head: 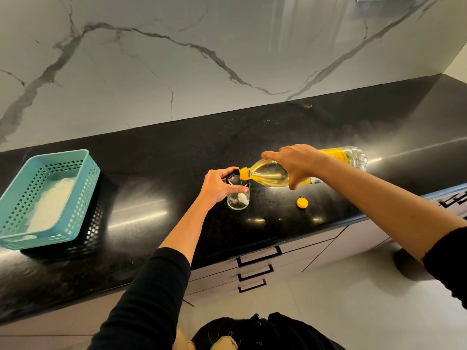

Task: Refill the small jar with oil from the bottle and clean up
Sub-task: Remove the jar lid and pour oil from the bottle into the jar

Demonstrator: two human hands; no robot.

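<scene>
Yellow oil bottle tipped in right fingers, left fingers gripping near-empty glass jar

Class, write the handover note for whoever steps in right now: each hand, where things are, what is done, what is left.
Left hand grips the small jar near its rim, upright on the counter.
Right hand holds the oil bottle tipped almost flat, mouth at the jar's opening.
Yellow cap lies off, on the counter to the right of the jar.
Done: bottle uncapped.
Left: fill the nearly empty jar, recap, clean up.
</scene>
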